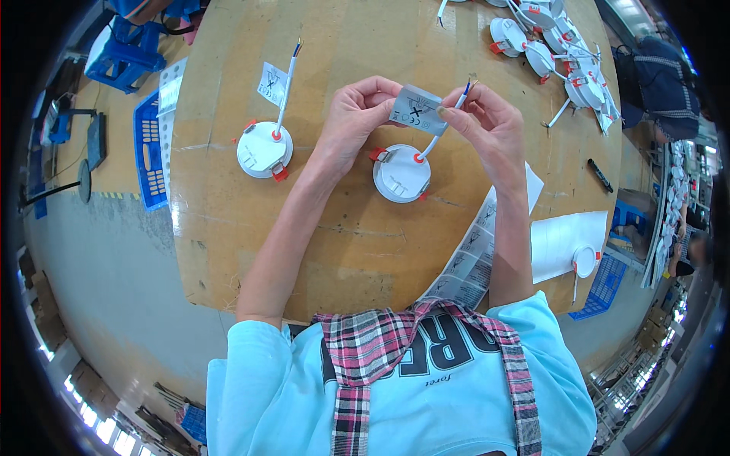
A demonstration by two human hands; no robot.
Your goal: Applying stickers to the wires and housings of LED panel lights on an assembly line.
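Observation:
Between my two hands a silver-grey printed label [415, 107] is stretched beside a white cable [430, 146]. My left hand [363, 114] pinches the label's left end between thumb and fingers. At its right end, my right hand [484, 121] closes on the label and the cable together; blue and brown wire ends poke out above. The cable runs down to a round white downlight [401, 173] with red clips, lying on the table below my hands. To the left lies a second downlight [265, 150], its cable standing up with a label [272, 83] attached like a flag.
A strip of labels [470, 254] lies under my right forearm. Right of it are a white sheet [566, 239], another downlight [585, 260] and a black marker [600, 175]. Several downlights [584, 90] are heaped at the far right. A blue basket [149, 156] stands beyond the table's left edge.

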